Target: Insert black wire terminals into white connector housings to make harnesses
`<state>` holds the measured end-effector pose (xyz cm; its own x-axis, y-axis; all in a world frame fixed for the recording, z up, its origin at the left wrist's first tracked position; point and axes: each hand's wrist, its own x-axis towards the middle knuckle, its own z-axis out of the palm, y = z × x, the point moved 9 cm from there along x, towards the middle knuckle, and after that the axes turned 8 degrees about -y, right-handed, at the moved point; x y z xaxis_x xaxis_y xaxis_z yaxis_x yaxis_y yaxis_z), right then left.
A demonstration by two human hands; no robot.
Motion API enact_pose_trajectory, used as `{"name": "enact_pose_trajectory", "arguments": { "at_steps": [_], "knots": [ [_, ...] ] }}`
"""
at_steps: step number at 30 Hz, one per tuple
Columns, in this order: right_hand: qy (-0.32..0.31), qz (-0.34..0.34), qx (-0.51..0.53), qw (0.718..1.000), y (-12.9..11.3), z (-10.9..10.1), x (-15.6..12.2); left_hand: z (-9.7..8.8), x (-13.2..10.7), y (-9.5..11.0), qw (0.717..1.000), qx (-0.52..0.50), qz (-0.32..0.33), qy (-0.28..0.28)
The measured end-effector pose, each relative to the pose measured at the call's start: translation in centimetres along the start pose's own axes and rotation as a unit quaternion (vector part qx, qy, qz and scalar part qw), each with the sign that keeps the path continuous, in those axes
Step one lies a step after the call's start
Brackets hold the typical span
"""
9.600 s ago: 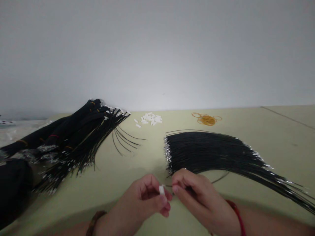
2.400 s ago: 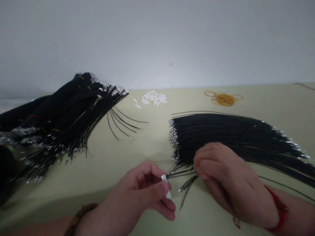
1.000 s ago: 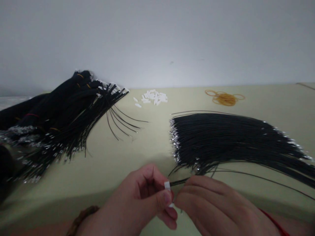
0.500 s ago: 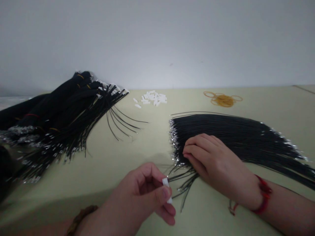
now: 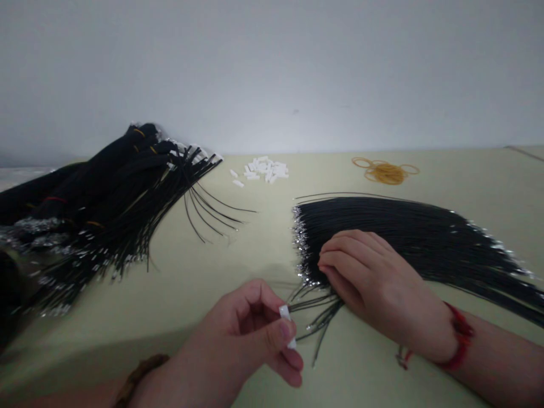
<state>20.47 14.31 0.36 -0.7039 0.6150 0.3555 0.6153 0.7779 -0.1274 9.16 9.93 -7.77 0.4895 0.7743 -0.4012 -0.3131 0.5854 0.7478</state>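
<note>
Between thumb and fingers, my left hand [image 5: 255,334] pinches a small white plastic connector housing [image 5: 285,313]. Thin black wires run from beside the housing toward the near edge of a wide bundle of black wires [image 5: 382,221]. My right hand [image 5: 374,283] rests over the left part of that bundle, its fingers bent together on the wires; the fingertips are partly hidden. Shiny metal terminals [image 5: 301,241] line the left ends of the bundle. Several loose wire ends [image 5: 323,326] stick out below, between the two hands.
A small heap of white connector housings [image 5: 267,169] lies near the wall. Yellow rubber bands [image 5: 386,172] are piled to its right. At the left lie banded black wire bundles [image 5: 106,170], some with white housings at their ends. The tabletop [image 5: 238,260] is pale yellow-green.
My right hand has shifted very slightly to the right. The housing in my left hand has risen and tilted a little; otherwise everything stays in place.
</note>
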Motion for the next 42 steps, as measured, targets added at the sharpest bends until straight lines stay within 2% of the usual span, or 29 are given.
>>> {"name": "enact_pose_trajectory", "arguments": {
  "at_steps": [7, 15, 21, 26, 31, 34, 38, 42],
  "knots": [
    [-0.036, -0.002, -0.015, 0.999, 0.0, 0.4, 0.2, 0.1, 0.2, -0.1, 1.000, -0.026, 0.005, 0.000],
    [-0.002, -0.036, -0.008, 0.999, -0.1, -0.1, -0.1, -0.1, 0.0, 0.2, 1.000, -0.006, -0.004, 0.004],
    [0.054, -0.034, 0.059, 0.996, -3.0, -2.3, -1.1, 0.0, -0.1, 0.6, 1.000, 0.010, -0.018, 0.018],
    [0.016, 0.011, 0.079, 0.997, -4.8, -1.6, -1.4, 0.1, -0.3, 0.7, 0.999, 0.021, -0.021, 0.020],
    [-0.022, 0.000, 0.080, 0.997, -4.7, -1.0, -1.3, 0.2, -0.1, 0.7, 1.000, 0.003, -0.018, 0.015],
    [-0.006, -0.027, 0.050, 0.998, -5.2, -1.5, -1.4, 0.1, -0.1, 0.6, 1.000, -0.009, -0.018, 0.012],
    [0.050, 0.000, 0.030, 0.998, -5.1, -2.3, -1.8, 0.3, -0.3, 0.8, 1.000, -0.006, -0.016, 0.005],
    [-0.006, -0.015, 0.073, 0.997, -5.3, -1.1, -1.5, 0.4, -0.4, 0.9, 1.000, -0.003, -0.018, 0.009]
  ]
}}
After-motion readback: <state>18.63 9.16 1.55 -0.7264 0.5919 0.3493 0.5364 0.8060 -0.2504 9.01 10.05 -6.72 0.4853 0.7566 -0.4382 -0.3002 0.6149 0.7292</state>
